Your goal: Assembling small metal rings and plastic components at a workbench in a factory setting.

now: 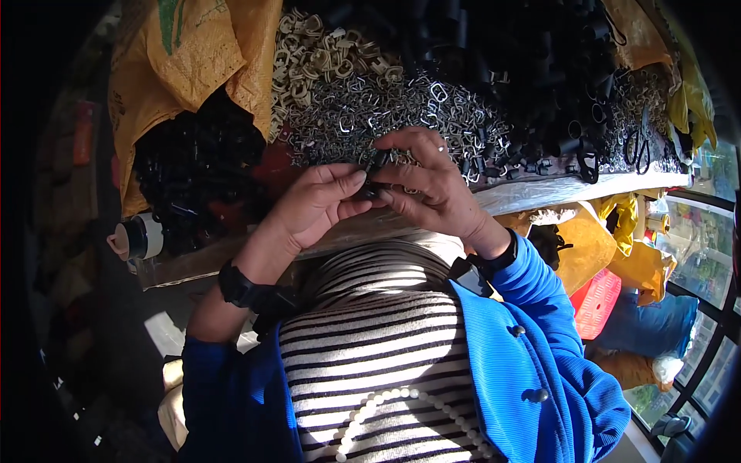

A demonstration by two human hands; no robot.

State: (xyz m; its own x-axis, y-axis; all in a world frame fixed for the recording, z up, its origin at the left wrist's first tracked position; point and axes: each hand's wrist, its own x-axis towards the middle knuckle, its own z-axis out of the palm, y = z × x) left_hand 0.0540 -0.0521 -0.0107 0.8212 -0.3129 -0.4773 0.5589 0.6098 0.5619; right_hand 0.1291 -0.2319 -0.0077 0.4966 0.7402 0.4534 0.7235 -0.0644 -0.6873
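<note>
Both hands meet above the near edge of the worktop [540, 196], fingers bent inward. The left hand [315, 202] pinches a small black part [376, 163] between thumb and fingers. The right hand [434, 187] grips the same part from the other side, its index finger arched over the far end and its thumb on the near side. The part sits between the two sets of fingertips, partly hidden by them; its full shape cannot be told.

Just beyond the hands lies a wide spread of metal buckles [394, 104]. Cream-coloured fittings [320, 58] are heaped at its far left. Black tubular pieces [502, 46] are piled at the far right, in shadow. To the left, an orange sack [197, 65] stands over a heap of black pieces [197, 166]; a cup [144, 236] with a white band is near it, at the worktop's left end
</note>
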